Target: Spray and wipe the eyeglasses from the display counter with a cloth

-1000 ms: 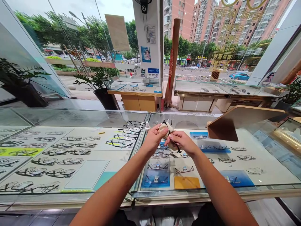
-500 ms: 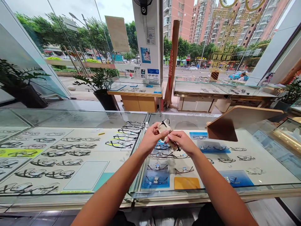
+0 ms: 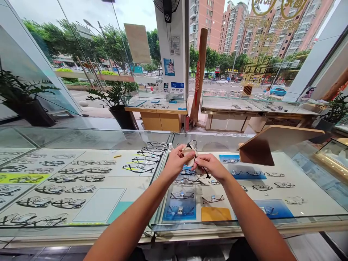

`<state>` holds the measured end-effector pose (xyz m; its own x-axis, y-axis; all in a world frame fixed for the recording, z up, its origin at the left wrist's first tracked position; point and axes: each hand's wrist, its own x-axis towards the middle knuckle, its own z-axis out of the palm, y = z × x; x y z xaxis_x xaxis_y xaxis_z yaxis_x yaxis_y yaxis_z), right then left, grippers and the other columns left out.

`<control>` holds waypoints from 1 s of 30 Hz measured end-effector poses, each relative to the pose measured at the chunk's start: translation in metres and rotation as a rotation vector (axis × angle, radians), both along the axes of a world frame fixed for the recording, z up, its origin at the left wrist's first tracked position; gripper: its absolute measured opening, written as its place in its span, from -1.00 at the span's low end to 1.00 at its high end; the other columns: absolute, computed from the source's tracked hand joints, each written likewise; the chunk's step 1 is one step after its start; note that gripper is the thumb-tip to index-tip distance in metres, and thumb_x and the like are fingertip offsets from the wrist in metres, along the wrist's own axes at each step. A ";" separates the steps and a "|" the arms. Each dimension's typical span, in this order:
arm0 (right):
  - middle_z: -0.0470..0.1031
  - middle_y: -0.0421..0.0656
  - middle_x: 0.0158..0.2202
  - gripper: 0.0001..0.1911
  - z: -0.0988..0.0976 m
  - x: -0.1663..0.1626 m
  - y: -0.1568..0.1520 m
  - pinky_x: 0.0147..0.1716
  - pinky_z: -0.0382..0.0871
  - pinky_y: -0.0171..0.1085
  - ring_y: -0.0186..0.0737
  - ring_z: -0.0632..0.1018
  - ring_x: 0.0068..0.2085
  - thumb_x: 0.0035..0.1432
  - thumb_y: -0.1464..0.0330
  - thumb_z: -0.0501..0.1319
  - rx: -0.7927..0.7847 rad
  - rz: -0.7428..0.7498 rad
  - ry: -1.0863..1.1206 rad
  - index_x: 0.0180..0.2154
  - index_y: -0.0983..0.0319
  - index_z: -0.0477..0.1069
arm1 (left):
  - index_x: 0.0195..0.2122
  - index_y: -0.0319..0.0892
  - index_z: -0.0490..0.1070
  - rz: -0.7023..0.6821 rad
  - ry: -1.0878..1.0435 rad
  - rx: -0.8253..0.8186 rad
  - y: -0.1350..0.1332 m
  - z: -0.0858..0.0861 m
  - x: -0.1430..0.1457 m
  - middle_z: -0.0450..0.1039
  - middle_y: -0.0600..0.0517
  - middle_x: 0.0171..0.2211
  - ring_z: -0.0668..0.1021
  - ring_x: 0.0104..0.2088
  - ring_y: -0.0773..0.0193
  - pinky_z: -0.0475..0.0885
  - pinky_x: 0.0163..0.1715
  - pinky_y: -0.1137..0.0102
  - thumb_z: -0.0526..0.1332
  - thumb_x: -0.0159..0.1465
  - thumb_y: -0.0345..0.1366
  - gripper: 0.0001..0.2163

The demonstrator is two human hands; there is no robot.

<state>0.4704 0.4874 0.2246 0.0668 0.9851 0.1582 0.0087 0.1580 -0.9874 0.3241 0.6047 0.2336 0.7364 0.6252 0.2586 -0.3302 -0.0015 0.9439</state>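
Above the glass counter, a dark-framed pair of glasses is held between my two hands, partly wrapped in a beige cloth. My left hand is closed, its thumb pressing the cloth over one side of the frame. On the other side, my right hand pinches the glasses and cloth with thumb and fingers. One dark temple sticks out below the right hand, and another dark part of the frame shows above the left fingers. The lenses are mostly hidden by cloth and fingers.
Under the glass counter lie rows of eyeglasses. A small white bottle stands just beyond my left hand. To the right, a brown slanted stand rests on the glass. Further back are showcases and a wooden post.
Both hands keep hold of the glasses and cloth, with slight shifts of the fingers. The dark temple below my right hand has tilted a little lower. The whole view has shifted slightly.
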 end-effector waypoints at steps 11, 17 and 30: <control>0.57 -0.11 -0.41 -0.55 0.000 0.002 0.005 -0.45 0.16 -0.31 -0.36 0.32 -0.49 0.24 -0.01 0.34 0.059 -0.102 0.066 -0.40 0.26 0.59 | -0.14 -0.22 0.48 -0.099 -0.040 -0.011 0.004 -0.002 0.002 0.54 0.01 -0.33 0.51 -0.36 0.30 0.39 -0.31 0.42 0.53 0.13 0.00 -0.54; 0.45 -0.19 -0.50 -0.53 -0.007 -0.003 0.007 -0.50 0.11 -0.33 -0.35 0.31 -0.51 0.26 -0.02 0.31 0.024 -0.035 0.001 -0.39 0.26 0.60 | -0.38 -0.18 0.35 0.051 -0.003 -0.003 0.002 -0.005 0.003 0.37 0.16 -0.53 0.32 -0.56 0.44 0.16 -0.52 0.49 0.53 0.10 0.05 -0.53; 0.60 -0.11 -0.38 -0.56 0.000 0.002 0.007 -0.49 0.15 -0.35 -0.40 0.35 -0.51 0.20 0.01 0.37 0.103 -0.190 0.186 -0.42 0.28 0.58 | -0.23 -0.19 0.48 0.017 -0.091 -0.140 -0.003 -0.006 0.007 0.51 0.08 -0.39 0.49 -0.40 0.36 0.42 -0.33 0.46 0.49 0.17 0.05 -0.58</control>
<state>0.4719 0.4942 0.2249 0.2857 0.9316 0.2248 -0.1325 0.2707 -0.9535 0.3311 0.6015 0.2271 0.7032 0.6717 0.2330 -0.4153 0.1220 0.9015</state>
